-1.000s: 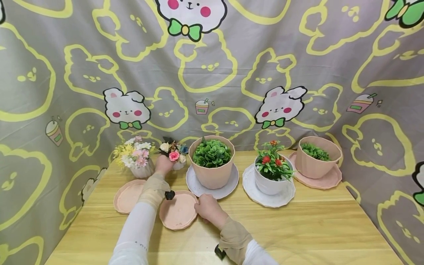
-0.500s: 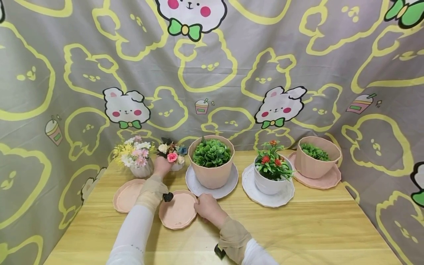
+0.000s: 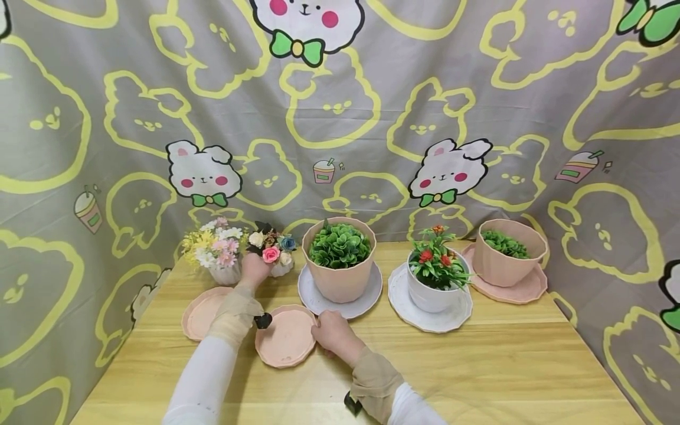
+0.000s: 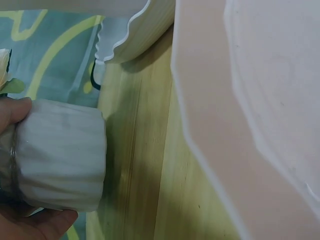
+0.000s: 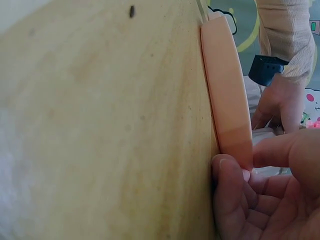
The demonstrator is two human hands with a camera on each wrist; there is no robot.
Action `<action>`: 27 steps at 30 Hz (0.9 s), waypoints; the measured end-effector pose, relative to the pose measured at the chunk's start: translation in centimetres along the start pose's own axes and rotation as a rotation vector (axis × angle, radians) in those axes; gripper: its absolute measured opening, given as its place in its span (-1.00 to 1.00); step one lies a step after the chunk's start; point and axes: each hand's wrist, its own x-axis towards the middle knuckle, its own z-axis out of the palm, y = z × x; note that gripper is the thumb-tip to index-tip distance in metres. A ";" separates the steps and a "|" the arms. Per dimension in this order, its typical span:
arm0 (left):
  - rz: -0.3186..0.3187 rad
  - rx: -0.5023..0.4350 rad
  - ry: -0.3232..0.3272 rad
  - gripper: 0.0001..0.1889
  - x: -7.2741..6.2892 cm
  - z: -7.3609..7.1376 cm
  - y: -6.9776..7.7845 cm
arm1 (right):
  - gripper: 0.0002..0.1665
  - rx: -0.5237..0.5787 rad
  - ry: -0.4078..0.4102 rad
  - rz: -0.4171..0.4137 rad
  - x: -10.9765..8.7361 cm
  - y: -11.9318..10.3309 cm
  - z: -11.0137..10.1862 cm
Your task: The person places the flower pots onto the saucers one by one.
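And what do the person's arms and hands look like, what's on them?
The left hand and right hand are bare, without gloves. White sleeves cover the arms, a tan wrap circles each wrist, and a small black piece sticks out from each wrap.

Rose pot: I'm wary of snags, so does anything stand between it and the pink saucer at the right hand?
Nothing visible: only wooden tabletop shows between the rose pot, held in the left hand, and that pink saucer.

This is looking like a small curtained-off corner: grey cloth (image 3: 255,109) with cartoon animals is hanging behind and on both sides of a wood-grain table (image 3: 478,372), where potted plants (image 3: 271,255) are standing
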 end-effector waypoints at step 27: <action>0.289 0.145 0.068 -0.81 -3.6 -1.7 0.2 | -0.49 -0.012 -0.013 0.003 -0.2 -0.2 -0.3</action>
